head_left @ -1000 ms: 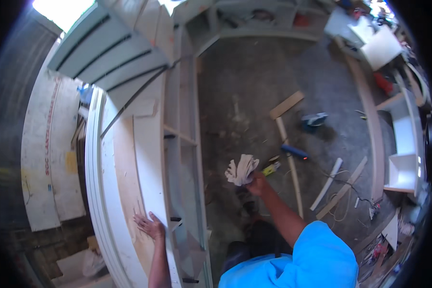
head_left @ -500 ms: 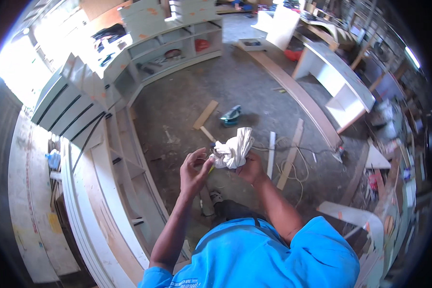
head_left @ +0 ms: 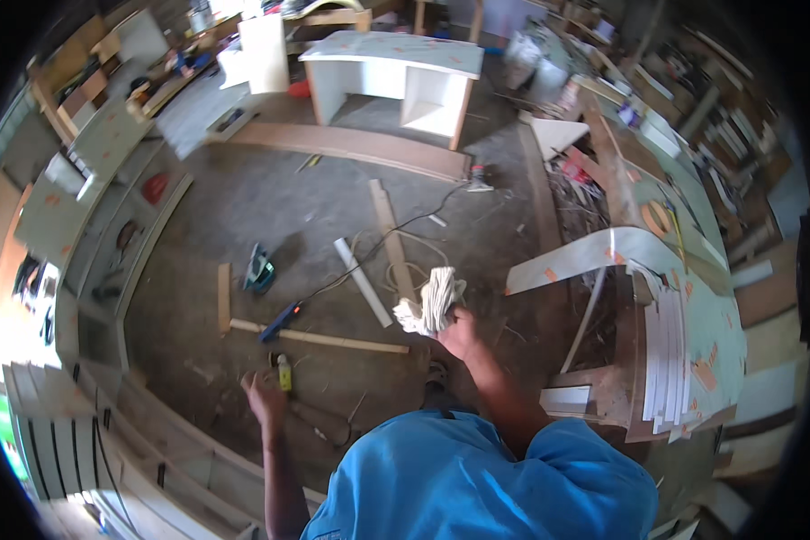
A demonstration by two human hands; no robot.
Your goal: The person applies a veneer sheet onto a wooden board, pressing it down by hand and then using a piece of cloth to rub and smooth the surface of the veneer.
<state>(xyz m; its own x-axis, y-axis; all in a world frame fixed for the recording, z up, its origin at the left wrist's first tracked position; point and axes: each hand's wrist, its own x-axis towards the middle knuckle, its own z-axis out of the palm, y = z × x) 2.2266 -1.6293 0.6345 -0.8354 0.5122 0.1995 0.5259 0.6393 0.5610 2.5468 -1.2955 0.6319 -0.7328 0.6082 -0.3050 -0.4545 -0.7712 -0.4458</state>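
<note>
the right hand (head_left: 460,335) is closed on the white cloth bundle (head_left: 434,301) at its four o'clock edge, presumably to keep the loose folds together; fingertip spacing is hidden and cannot be told. the bundle is above the floor (head_left: 184,247), at eleven o'clock from that hand. the left hand (head_left: 264,398) grips nothing visible, fingers loosely bent, yellow bottle (head_left: 284,374) at one o'clock. the bundle appears off-white, creased and layered.

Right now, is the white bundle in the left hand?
No, the right hand holds the white bundle; the left hand is well apart.
</note>
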